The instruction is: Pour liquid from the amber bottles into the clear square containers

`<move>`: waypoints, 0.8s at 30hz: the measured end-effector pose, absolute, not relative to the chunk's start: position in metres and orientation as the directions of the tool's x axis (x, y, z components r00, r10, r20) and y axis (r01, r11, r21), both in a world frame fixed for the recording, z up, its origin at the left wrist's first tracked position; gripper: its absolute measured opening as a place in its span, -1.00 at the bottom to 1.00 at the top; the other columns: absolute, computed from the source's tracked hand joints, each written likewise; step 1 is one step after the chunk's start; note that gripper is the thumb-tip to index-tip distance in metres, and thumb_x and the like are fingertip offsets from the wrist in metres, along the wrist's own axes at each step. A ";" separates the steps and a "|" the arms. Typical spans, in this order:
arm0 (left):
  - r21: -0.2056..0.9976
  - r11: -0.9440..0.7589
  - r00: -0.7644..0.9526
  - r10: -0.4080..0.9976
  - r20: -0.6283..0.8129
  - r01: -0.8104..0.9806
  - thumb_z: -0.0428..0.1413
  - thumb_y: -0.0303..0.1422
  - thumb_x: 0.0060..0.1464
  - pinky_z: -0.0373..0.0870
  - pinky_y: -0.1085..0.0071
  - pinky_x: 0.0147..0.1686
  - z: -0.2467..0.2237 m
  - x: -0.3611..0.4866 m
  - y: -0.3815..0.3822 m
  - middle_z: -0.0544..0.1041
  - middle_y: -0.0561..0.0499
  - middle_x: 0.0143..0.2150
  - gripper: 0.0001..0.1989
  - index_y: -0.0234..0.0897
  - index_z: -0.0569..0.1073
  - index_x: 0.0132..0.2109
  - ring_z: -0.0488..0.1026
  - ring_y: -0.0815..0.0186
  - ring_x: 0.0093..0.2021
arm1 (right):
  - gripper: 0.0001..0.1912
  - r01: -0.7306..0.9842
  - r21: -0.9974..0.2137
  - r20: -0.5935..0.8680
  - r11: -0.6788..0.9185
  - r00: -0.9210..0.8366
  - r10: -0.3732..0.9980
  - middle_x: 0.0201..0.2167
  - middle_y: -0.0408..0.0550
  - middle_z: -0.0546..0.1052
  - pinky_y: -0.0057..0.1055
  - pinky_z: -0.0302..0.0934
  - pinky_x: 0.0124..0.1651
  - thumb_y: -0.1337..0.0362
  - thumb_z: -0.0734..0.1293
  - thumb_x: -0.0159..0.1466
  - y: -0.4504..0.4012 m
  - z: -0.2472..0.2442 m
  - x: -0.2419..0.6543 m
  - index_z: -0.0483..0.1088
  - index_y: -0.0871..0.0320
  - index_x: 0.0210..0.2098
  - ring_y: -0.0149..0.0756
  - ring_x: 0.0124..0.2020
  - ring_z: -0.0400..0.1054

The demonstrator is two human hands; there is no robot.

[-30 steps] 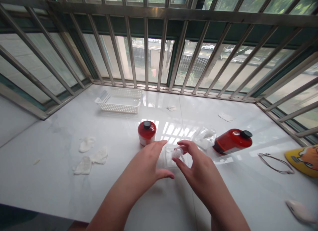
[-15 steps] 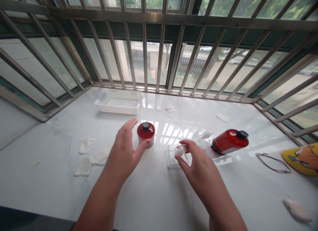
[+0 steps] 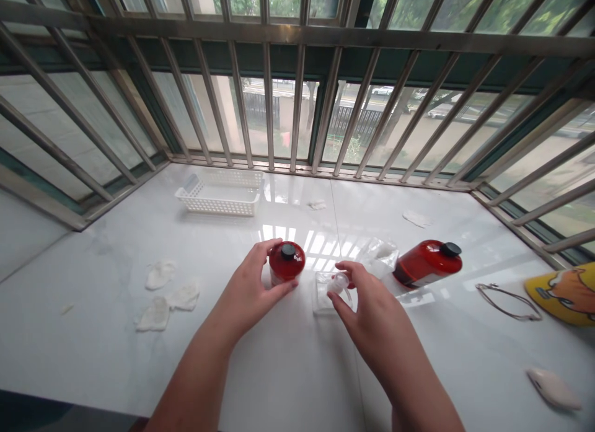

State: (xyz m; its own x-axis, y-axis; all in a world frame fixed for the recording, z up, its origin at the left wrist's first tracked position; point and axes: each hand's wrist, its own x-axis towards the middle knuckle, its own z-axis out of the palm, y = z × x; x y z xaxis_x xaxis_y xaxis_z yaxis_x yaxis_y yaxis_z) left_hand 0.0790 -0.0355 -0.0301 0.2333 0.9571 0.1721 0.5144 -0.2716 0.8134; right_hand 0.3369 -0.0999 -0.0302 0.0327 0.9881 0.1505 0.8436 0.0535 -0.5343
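Note:
A red bottle with a black cap stands upright at the middle of the counter. My left hand is wrapped round its left side, the thumb across the front and the fingers behind. My right hand pinches a round clear plastic piece between thumb and index finger. That piece is over a square clear container; whether the two are joined I cannot tell. Behind the right hand lies a crumpled clear plastic bag. Beside it a second red bottle rests on its side, black cap pointing right.
A white perforated basket sits at the back left. Crumpled white tissues lie on the left, with further scraps at the back. Rightward are a thin cord loop, a yellow printed object and a pale pink object. Metal bars line the window.
My left hand has closed round the upright red bottle, which has moved right and nearer to me. My right hand keeps its pinch on the clear piece.

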 end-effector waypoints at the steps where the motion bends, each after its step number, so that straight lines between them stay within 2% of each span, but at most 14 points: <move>1: 0.815 -0.274 0.252 0.954 0.163 0.510 0.45 -0.26 0.21 0.48 -0.02 0.37 -0.028 0.079 -0.037 0.53 -0.02 0.36 -0.31 0.08 0.37 0.38 0.53 0.01 0.34 | -0.60 0.861 -0.508 0.148 0.033 0.050 0.988 -0.07 0.03 0.64 -0.09 0.45 -0.05 0.12 0.31 0.44 -0.102 -0.028 0.339 0.35 -0.05 0.24 0.02 -0.02 0.60; 4: 0.813 -0.294 0.327 0.935 0.136 0.502 0.46 -0.30 0.20 0.46 0.05 0.39 -0.021 0.082 -0.041 0.53 0.03 0.38 -0.28 0.11 0.37 0.40 0.51 0.05 0.36 | -0.62 0.902 -0.431 0.107 -0.043 0.098 0.989 -0.09 0.02 0.65 -0.09 0.43 -0.12 0.09 0.26 0.44 -0.109 -0.021 0.348 0.35 -0.06 0.22 0.06 -0.06 0.61; 8: 0.811 -0.332 0.443 0.890 0.102 0.481 0.51 -0.34 0.14 0.44 0.05 0.41 -0.013 0.094 -0.050 0.54 0.06 0.38 -0.23 0.13 0.40 0.40 0.49 0.06 0.38 | -0.63 0.930 -0.330 -0.030 -0.160 0.159 0.987 -0.06 0.00 0.68 -0.15 0.39 -0.23 0.06 0.23 0.43 -0.116 -0.010 0.365 0.34 -0.10 0.20 0.07 -0.12 0.65; 12: 0.835 -0.365 0.523 0.845 0.111 0.411 0.56 -0.39 0.05 0.46 0.05 0.41 -0.013 0.117 -0.061 0.58 0.03 0.35 -0.17 0.06 0.43 0.39 0.51 0.05 0.36 | -0.66 0.917 -0.198 -0.086 -0.346 0.336 0.938 -0.01 0.04 0.69 -0.16 0.37 -0.26 0.10 0.22 0.41 -0.122 -0.006 0.392 0.35 -0.07 0.15 0.08 -0.15 0.66; 14: 0.839 -0.404 0.557 0.817 0.151 0.365 0.56 -0.40 0.07 0.49 0.05 0.41 -0.018 0.132 -0.069 0.59 -0.02 0.35 -0.15 0.01 0.41 0.42 0.52 0.04 0.35 | -0.65 0.894 -0.162 -0.080 -0.418 0.410 0.908 0.03 0.08 0.68 -0.12 0.40 -0.22 0.11 0.25 0.38 -0.126 -0.010 0.413 0.35 -0.05 0.13 0.12 -0.11 0.66; 17: 0.818 -0.488 0.589 0.772 0.240 0.306 0.45 -0.41 0.22 0.47 -0.01 0.45 -0.033 0.155 -0.082 0.52 -0.12 0.45 -0.14 -0.05 0.27 0.53 0.49 -0.01 0.41 | -0.63 0.878 -0.120 -0.082 -0.464 0.457 0.886 0.01 0.17 0.67 -0.03 0.44 -0.14 0.05 0.27 0.37 -0.132 -0.017 0.442 0.35 -0.01 0.13 0.23 -0.09 0.66; 19: 0.801 -0.521 0.603 0.751 0.267 0.294 0.33 -0.42 0.35 0.45 -0.08 0.48 -0.044 0.169 -0.090 0.42 -0.18 0.53 -0.15 -0.05 0.14 0.61 0.44 -0.06 0.48 | -0.59 0.866 -0.114 -0.046 -0.487 0.485 0.873 -0.04 0.24 0.67 0.06 0.46 -0.06 -0.05 0.28 0.39 -0.134 -0.015 0.451 0.37 0.04 0.09 0.32 -0.08 0.64; 21: 0.799 -0.522 0.619 0.743 0.254 0.298 0.19 -0.44 0.43 0.44 -0.12 0.48 -0.051 0.178 -0.095 0.33 -0.23 0.59 -0.17 -0.07 0.03 0.66 0.39 -0.10 0.52 | -0.52 0.867 -0.141 0.071 -0.478 0.490 0.869 -0.06 0.30 0.66 0.18 0.46 0.05 -0.16 0.27 0.39 -0.133 -0.008 0.446 0.41 0.08 0.05 0.39 -0.02 0.60; 24: 0.807 -0.507 0.675 0.712 0.194 0.303 0.04 -0.50 0.45 0.46 -0.11 0.46 -0.053 0.182 -0.098 0.29 -0.27 0.61 -0.21 -0.17 -0.05 0.68 0.39 -0.07 0.53 | -0.48 0.926 -0.229 0.335 -0.300 0.365 0.869 0.03 0.33 0.64 0.25 0.36 0.27 -0.16 0.21 0.44 -0.126 0.008 0.420 0.47 0.12 0.07 0.37 0.13 0.54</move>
